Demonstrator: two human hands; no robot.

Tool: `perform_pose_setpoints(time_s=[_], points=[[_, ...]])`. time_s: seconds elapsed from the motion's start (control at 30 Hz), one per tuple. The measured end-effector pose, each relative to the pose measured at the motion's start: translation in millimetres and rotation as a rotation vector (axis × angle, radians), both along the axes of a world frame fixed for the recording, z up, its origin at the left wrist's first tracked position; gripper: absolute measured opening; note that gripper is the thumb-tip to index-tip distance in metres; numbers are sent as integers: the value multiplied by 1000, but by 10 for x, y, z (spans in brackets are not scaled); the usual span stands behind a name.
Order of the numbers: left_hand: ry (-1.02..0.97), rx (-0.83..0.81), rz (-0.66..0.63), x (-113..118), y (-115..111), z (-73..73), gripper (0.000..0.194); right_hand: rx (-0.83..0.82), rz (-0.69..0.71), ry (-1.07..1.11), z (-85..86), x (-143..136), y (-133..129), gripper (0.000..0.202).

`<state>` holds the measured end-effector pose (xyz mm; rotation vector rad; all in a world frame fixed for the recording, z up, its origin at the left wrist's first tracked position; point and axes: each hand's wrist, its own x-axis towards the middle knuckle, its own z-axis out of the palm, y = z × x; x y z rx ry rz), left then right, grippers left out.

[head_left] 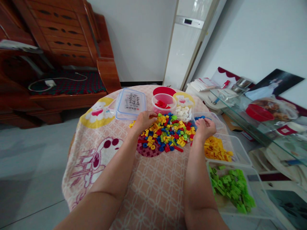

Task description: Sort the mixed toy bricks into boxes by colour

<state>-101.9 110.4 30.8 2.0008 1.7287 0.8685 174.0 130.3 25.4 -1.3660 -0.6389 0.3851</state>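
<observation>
A mixed pile of red, yellow, blue and green toy bricks [168,131] is spread over the middle of the table. My left hand [145,121] is at the pile's left edge with its fingers drawn together; whatever they hold is too small to make out. Over a clear container [217,118] with blue bricks [201,118] is my right hand [205,128], its fingertips pinched together; I cannot tell what is between them. Yellow bricks [217,148] fill part of another clear container beside that wrist. Nearer me, green bricks [231,187] lie in a larger one.
Behind the pile stand a pink-white round tub [164,99] with red bricks and a heap of white bricks [183,113]. A lidded plastic box [131,103] is at the back left. A patterned cloth [153,191] covers the table; a glass shelf [261,127] adjoins at right.
</observation>
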Motion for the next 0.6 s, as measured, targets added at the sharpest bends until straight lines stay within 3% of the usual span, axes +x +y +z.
perform_pose_setpoints(time_s=[0.07,0.13,0.27,0.4,0.5,0.6], points=[[-8,3,2,-1,7,-11,34,-34,-48,-73,2,29,0,34],[-15,4,4,0,12,-19,34,-85,1,-151,11,19,-20,36],[-13,-1,5,0,12,-16,34,-228,340,-282,39,-101,-91,38],[-11,-4,3,-2,7,-9,34,-376,640,-563,58,-254,-159,35],[-17,-6,2,-2,2,-9,35,-456,742,-829,80,-346,-214,30],[-25,-9,2,-2,-2,-7,36,-602,742,-1050,111,-410,-262,26]])
